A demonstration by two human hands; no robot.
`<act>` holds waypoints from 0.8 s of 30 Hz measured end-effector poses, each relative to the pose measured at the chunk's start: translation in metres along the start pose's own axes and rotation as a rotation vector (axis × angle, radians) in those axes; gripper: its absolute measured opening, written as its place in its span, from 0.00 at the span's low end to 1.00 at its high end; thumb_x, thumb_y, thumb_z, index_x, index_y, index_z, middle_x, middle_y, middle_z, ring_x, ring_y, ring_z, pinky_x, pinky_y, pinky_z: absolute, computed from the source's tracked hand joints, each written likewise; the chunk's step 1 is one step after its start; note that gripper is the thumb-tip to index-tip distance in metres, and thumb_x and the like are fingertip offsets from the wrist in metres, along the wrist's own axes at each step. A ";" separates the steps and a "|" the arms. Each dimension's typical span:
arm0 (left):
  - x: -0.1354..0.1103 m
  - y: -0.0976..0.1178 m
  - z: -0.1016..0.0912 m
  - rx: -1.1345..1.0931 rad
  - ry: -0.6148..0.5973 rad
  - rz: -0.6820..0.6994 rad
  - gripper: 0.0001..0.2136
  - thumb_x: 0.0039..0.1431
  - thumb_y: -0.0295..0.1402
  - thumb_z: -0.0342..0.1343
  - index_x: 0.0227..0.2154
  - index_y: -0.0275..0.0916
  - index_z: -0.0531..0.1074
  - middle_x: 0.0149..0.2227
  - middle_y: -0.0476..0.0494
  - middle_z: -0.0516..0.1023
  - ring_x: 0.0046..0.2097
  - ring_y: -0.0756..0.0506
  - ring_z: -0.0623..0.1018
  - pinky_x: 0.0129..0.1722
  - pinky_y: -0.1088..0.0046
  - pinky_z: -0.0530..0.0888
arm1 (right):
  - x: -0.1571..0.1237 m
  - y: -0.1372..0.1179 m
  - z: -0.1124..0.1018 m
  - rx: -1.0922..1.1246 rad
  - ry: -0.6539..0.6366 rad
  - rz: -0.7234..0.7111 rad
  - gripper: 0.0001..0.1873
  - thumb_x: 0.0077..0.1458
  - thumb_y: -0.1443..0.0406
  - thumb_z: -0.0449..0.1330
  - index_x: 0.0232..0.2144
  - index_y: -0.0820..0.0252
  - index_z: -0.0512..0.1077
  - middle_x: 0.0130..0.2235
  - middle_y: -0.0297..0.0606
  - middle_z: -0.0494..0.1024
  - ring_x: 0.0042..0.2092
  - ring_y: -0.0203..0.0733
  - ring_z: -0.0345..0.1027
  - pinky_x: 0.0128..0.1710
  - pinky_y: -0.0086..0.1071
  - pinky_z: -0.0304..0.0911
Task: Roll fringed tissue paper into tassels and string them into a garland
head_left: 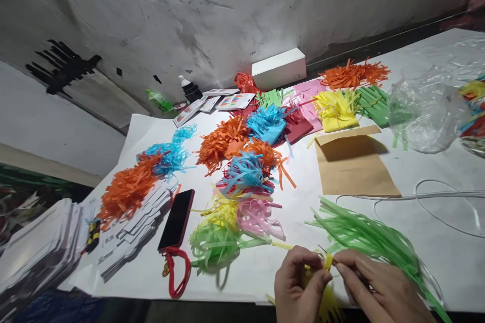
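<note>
At the table's front edge, my left hand [301,282] is closed on a yellow paper tassel [328,261], thumb and index finger pinching its narrow folded top. My right hand [379,280] meets it from the right, its fingertips pinched together at the same folded top. A thin dark wire-like piece sticks up beside that top; which fingers hold it I cannot tell. Fringed yellow strips hang below between the hands, partly hidden by the left palm. Just beyond my right hand lies a bundle of long green paper strips [364,232].
Left of my hands lie green strips [214,239], pink strips [259,217] and a phone [177,219] with a red strap. Farther back are a brown envelope [356,166], orange tassels [223,141], a white box [279,69] and a clear plastic bag [428,111]. White cord [447,194] crosses the right side.
</note>
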State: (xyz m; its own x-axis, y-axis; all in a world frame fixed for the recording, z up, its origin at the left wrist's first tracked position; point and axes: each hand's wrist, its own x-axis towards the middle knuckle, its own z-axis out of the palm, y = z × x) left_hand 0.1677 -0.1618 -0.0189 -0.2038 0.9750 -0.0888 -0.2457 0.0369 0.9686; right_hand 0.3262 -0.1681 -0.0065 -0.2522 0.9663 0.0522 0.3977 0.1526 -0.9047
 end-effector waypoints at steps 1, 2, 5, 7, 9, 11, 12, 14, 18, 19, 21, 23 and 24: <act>-0.001 0.000 0.000 0.009 -0.005 -0.015 0.14 0.43 0.41 0.76 0.28 0.41 0.80 0.27 0.48 0.79 0.32 0.47 0.78 0.34 0.75 0.74 | 0.000 0.002 0.001 0.078 -0.023 0.059 0.13 0.70 0.58 0.49 0.44 0.53 0.72 0.29 0.32 0.79 0.30 0.38 0.76 0.32 0.26 0.70; -0.001 0.000 -0.001 0.013 -0.013 -0.025 0.15 0.43 0.41 0.76 0.30 0.41 0.80 0.28 0.49 0.80 0.32 0.48 0.78 0.34 0.75 0.74 | 0.000 0.003 0.003 0.185 -0.062 0.129 0.15 0.70 0.55 0.49 0.48 0.54 0.70 0.29 0.32 0.79 0.27 0.37 0.74 0.30 0.27 0.68; -0.001 0.000 -0.006 -0.004 -0.083 -0.027 0.16 0.46 0.40 0.75 0.36 0.42 0.79 0.29 0.49 0.82 0.32 0.48 0.80 0.35 0.75 0.76 | 0.001 0.006 0.009 0.585 -0.209 0.330 0.26 0.67 0.47 0.51 0.57 0.57 0.62 0.26 0.30 0.76 0.20 0.32 0.63 0.22 0.24 0.59; 0.000 -0.001 -0.010 -0.009 -0.156 0.003 0.16 0.50 0.39 0.73 0.40 0.42 0.78 0.29 0.48 0.82 0.32 0.47 0.81 0.34 0.75 0.77 | 0.003 0.008 0.013 0.773 -0.259 0.393 0.32 0.64 0.44 0.54 0.59 0.59 0.60 0.25 0.30 0.75 0.19 0.29 0.59 0.20 0.22 0.54; 0.003 -0.002 -0.015 0.025 -0.224 0.091 0.15 0.55 0.37 0.70 0.44 0.43 0.76 0.31 0.46 0.83 0.32 0.47 0.82 0.34 0.75 0.77 | 0.005 0.008 0.016 0.847 -0.282 0.412 0.34 0.62 0.44 0.57 0.59 0.59 0.60 0.25 0.30 0.76 0.19 0.29 0.60 0.20 0.20 0.52; 0.008 -0.003 -0.019 0.106 -0.295 0.277 0.17 0.60 0.31 0.65 0.52 0.46 0.74 0.33 0.45 0.83 0.33 0.47 0.83 0.35 0.75 0.77 | 0.007 0.006 0.016 0.840 -0.295 0.412 0.32 0.62 0.44 0.58 0.57 0.59 0.63 0.24 0.30 0.75 0.19 0.29 0.61 0.21 0.20 0.53; 0.010 -0.003 -0.020 0.165 -0.335 0.403 0.21 0.61 0.28 0.63 0.55 0.48 0.71 0.34 0.45 0.84 0.33 0.47 0.82 0.35 0.74 0.77 | 0.008 0.004 0.015 0.794 -0.293 0.401 0.29 0.62 0.45 0.58 0.55 0.58 0.66 0.24 0.30 0.75 0.19 0.29 0.62 0.21 0.20 0.55; 0.015 -0.004 -0.023 0.312 -0.393 0.645 0.30 0.59 0.21 0.62 0.61 0.52 0.66 0.33 0.45 0.84 0.33 0.46 0.81 0.36 0.72 0.77 | 0.010 0.000 0.009 0.600 -0.250 0.330 0.22 0.65 0.48 0.56 0.50 0.56 0.71 0.25 0.31 0.76 0.22 0.32 0.67 0.23 0.22 0.61; 0.016 -0.010 -0.021 0.505 -0.364 0.776 0.32 0.57 0.19 0.62 0.62 0.52 0.66 0.32 0.44 0.83 0.31 0.44 0.78 0.32 0.70 0.76 | 0.014 -0.003 -0.002 0.143 -0.038 0.007 0.11 0.66 0.57 0.56 0.40 0.50 0.78 0.35 0.35 0.78 0.38 0.40 0.76 0.39 0.28 0.73; 0.014 -0.015 -0.019 0.505 -0.333 0.750 0.29 0.58 0.21 0.61 0.60 0.51 0.67 0.32 0.43 0.82 0.31 0.44 0.77 0.31 0.70 0.75 | 0.015 -0.002 -0.003 0.088 0.010 -0.052 0.10 0.65 0.58 0.56 0.39 0.49 0.78 0.37 0.35 0.77 0.40 0.40 0.76 0.41 0.29 0.73; 0.010 -0.025 -0.014 0.461 -0.261 0.693 0.25 0.60 0.24 0.60 0.58 0.51 0.69 0.32 0.43 0.81 0.31 0.44 0.77 0.30 0.70 0.74 | 0.016 0.002 -0.001 0.047 0.070 -0.088 0.10 0.66 0.59 0.56 0.37 0.50 0.77 0.37 0.35 0.75 0.40 0.40 0.75 0.40 0.28 0.74; 0.007 -0.036 -0.009 0.408 -0.217 0.655 0.23 0.61 0.25 0.60 0.58 0.51 0.70 0.32 0.43 0.81 0.31 0.44 0.77 0.30 0.70 0.73 | 0.018 0.007 0.001 0.047 0.113 -0.078 0.10 0.65 0.58 0.57 0.34 0.51 0.76 0.37 0.35 0.74 0.40 0.40 0.76 0.39 0.26 0.74; 0.006 -0.041 -0.006 0.397 -0.212 0.639 0.22 0.62 0.26 0.59 0.58 0.49 0.70 0.32 0.43 0.81 0.31 0.44 0.77 0.30 0.70 0.73 | 0.019 0.010 0.001 0.061 0.148 -0.065 0.11 0.65 0.57 0.57 0.33 0.52 0.75 0.37 0.36 0.75 0.40 0.40 0.76 0.40 0.26 0.74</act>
State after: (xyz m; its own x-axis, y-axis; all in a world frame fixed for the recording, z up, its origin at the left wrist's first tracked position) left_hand 0.1704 -0.1588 -0.0602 0.0040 0.8530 0.5220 0.2241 -0.5095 0.8308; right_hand 0.3240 -0.1483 -0.0151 -0.1412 0.9754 0.1692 0.3289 0.2074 -0.9213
